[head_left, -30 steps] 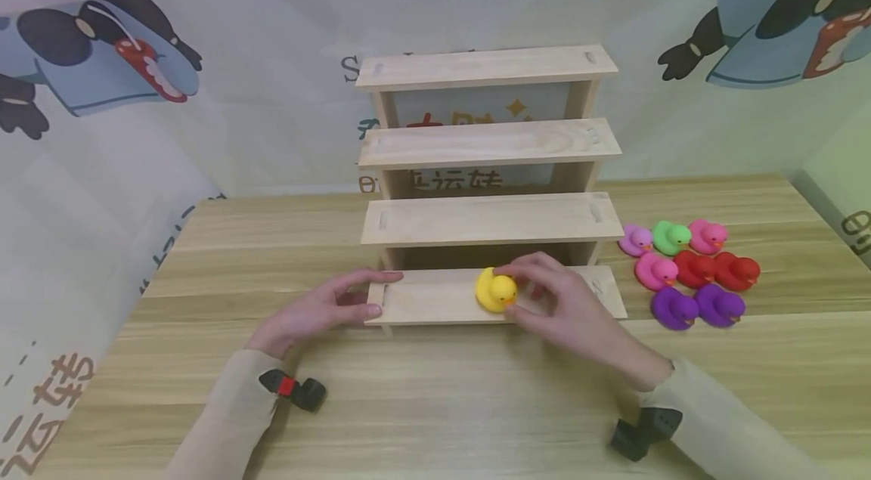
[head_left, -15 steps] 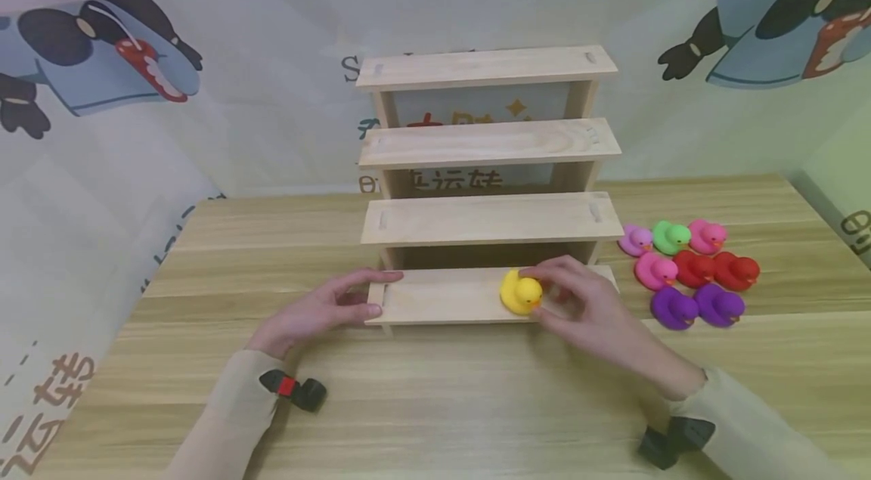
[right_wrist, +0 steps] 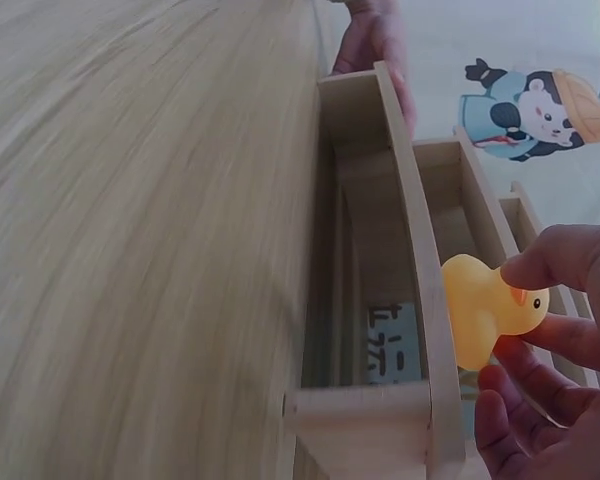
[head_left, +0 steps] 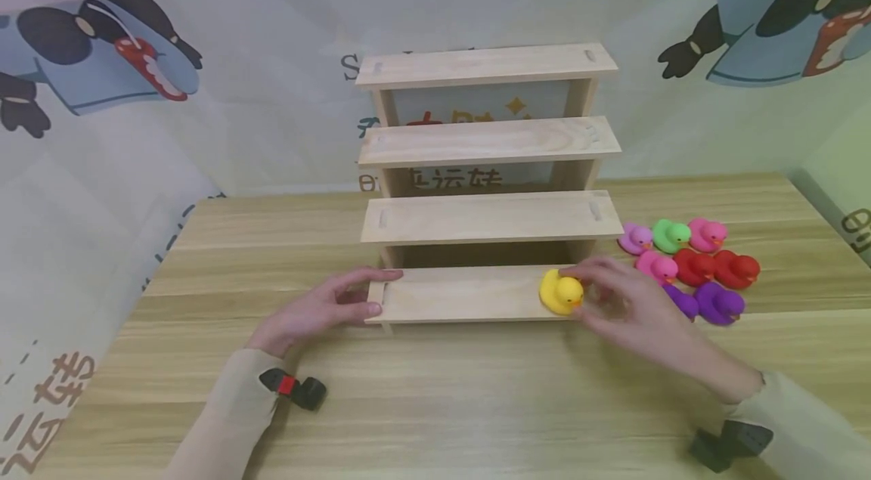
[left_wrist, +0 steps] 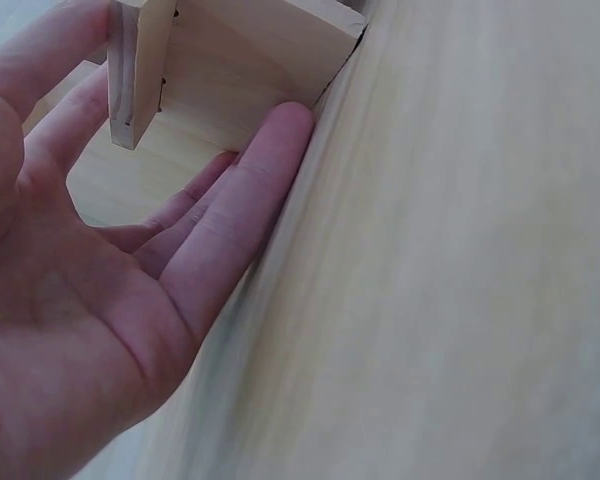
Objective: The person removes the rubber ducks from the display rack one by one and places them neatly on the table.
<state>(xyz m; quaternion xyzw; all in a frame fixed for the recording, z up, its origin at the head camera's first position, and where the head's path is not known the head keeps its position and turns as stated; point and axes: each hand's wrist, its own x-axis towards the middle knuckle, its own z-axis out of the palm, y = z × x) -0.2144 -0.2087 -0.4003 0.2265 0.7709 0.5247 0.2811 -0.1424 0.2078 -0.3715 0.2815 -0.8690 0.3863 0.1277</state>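
Note:
A yellow rubber duck (head_left: 561,292) is on the lowest step (head_left: 463,295) of a pale wooden stepped rack, towards its right end. My right hand (head_left: 636,310) pinches it between thumb and fingers from the right; the right wrist view shows the duck (right_wrist: 485,305) close against the board, fingertips at its head. My left hand (head_left: 320,310) grips the left end of the same step. In the left wrist view, that hand (left_wrist: 130,270) has a digit over the board's end (left_wrist: 138,75) and other fingers underneath, reaching the side panel (left_wrist: 255,65).
Right of the rack, several rubber ducks stand grouped on the table (head_left: 476,397): pink (head_left: 708,236), lilac (head_left: 636,239), green (head_left: 671,236), red (head_left: 736,270) and purple (head_left: 720,304). Three higher steps (head_left: 490,218) rise behind the lowest. A printed cloth (head_left: 272,49) hangs behind.
My right hand has moved the yellow duck rightwards along the lowest step, from right of its middle to near the right end. The left hand has stayed in place.

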